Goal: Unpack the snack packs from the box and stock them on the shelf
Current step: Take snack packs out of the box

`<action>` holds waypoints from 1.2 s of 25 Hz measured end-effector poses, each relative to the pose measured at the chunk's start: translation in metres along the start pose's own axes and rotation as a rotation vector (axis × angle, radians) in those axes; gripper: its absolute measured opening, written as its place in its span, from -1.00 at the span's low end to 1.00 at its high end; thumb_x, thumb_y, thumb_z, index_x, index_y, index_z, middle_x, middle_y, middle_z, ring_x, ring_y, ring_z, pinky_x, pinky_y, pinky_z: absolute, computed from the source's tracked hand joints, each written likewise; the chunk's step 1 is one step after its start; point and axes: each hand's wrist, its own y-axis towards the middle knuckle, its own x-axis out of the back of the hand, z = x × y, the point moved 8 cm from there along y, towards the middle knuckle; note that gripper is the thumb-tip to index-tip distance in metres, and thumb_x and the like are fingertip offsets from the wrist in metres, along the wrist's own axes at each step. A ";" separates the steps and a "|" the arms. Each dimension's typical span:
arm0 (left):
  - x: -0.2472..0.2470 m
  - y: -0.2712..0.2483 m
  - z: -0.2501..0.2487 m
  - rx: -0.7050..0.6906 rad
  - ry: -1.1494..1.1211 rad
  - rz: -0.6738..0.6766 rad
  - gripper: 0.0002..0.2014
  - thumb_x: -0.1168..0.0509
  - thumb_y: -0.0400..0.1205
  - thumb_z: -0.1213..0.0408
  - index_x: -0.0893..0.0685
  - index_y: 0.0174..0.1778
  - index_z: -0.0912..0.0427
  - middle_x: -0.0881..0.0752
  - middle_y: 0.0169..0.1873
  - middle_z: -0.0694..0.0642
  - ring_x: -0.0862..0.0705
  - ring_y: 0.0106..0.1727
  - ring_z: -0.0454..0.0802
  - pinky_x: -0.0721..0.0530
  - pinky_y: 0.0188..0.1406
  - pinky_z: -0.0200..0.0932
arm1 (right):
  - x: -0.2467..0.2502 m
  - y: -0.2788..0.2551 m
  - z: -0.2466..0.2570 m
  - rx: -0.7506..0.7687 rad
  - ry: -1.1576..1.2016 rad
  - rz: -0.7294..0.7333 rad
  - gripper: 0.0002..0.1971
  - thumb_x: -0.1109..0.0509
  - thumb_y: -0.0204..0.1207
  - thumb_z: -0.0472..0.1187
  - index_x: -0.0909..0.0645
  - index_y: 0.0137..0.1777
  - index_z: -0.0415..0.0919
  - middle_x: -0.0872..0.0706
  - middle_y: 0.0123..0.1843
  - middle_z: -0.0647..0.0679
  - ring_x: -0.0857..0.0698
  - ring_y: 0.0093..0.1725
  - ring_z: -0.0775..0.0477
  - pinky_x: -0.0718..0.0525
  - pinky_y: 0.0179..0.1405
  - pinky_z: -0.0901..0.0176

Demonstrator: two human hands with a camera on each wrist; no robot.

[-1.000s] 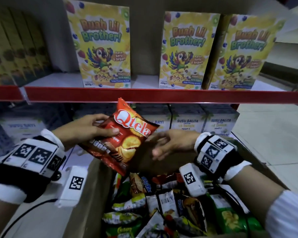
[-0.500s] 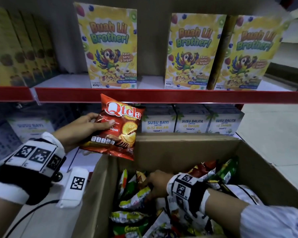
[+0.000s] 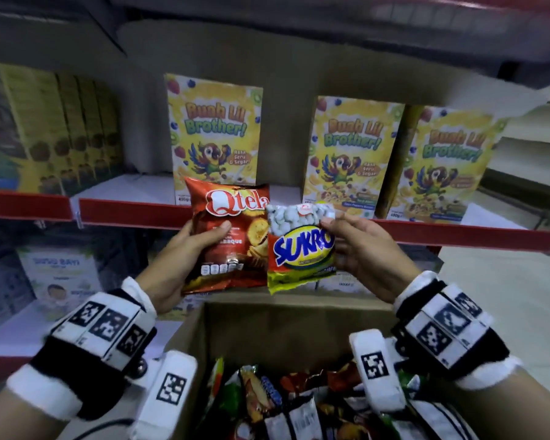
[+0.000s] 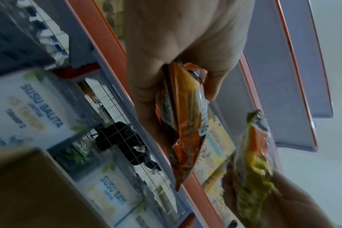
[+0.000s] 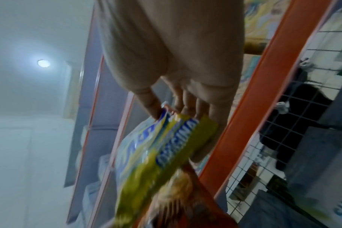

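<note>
My left hand (image 3: 185,249) grips a red Qtela chip pack (image 3: 232,239) upright, thumb across its front; the left wrist view shows that pack (image 4: 184,123) edge-on between thumb and fingers. My right hand (image 3: 359,249) pinches a yellow Sukro nut pack (image 3: 302,249) by its right edge, and the pack (image 5: 162,154) shows under the fingers in the right wrist view. Both packs are held side by side, touching, in front of the red-edged shelf (image 3: 134,212). Below them the open cardboard box (image 3: 267,325) holds several more snack packs (image 3: 286,404).
Yellow cereal boxes (image 3: 215,134) stand on the shelf, with a bare gap of shelf board between the left box and the pair on the right (image 3: 353,157). Milk-powder cartons (image 3: 61,271) fill the lower shelf behind the box. Tiled floor lies to the right.
My right hand has come up out of the box with the Sukro pack and now holds it beside the Qtela pack. My left hand has raised the Qtela pack toward the shelf edge.
</note>
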 end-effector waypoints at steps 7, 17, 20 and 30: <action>-0.057 -0.017 -0.007 -0.029 -0.077 0.157 -0.06 -0.62 0.07 -0.22 -0.52 0.38 0.00 -0.81 0.08 0.15 -0.80 0.06 0.17 -0.78 0.00 0.12 | -0.010 -0.016 0.030 0.368 -0.565 -0.380 -0.76 -0.14 0.68 -0.01 -0.37 -0.03 -0.21 -0.65 -0.32 -0.10 -0.58 -0.49 0.17 -0.47 -0.57 0.26; -0.017 0.000 0.001 -0.122 0.025 -0.021 -0.19 -0.60 0.17 0.21 -0.51 0.39 0.12 -0.80 0.09 0.17 -0.80 0.05 0.13 -0.76 0.03 0.08 | -0.001 0.003 -0.049 -0.067 -0.322 -0.071 -0.44 0.06 0.63 0.27 -0.50 0.19 -0.19 -0.72 -0.18 -0.05 -0.70 -0.46 0.02 -0.55 -0.67 0.25; 0.003 0.002 0.003 -0.114 0.055 -0.045 -0.27 -0.54 0.23 0.25 -0.54 0.37 0.15 -0.82 0.03 0.15 -0.83 -0.07 0.04 -0.78 -0.28 -0.13 | 0.007 -0.005 -0.123 -0.330 -0.908 0.209 -0.69 -0.18 0.69 -0.05 -0.51 0.28 -0.23 -0.73 0.08 -0.22 -0.74 -0.13 -0.09 -0.68 -0.23 0.11; 0.011 0.000 0.015 -0.024 0.112 0.023 -0.12 -0.66 0.01 0.13 -0.59 0.32 0.12 -0.83 0.01 0.14 -0.83 -0.02 0.11 -0.79 -0.21 -0.09 | -0.009 -0.067 -0.216 -0.267 -1.400 0.826 -0.56 -0.40 0.52 -0.22 -0.52 0.41 -0.24 -0.57 0.42 -0.24 -0.57 0.36 -0.23 -0.50 0.36 0.04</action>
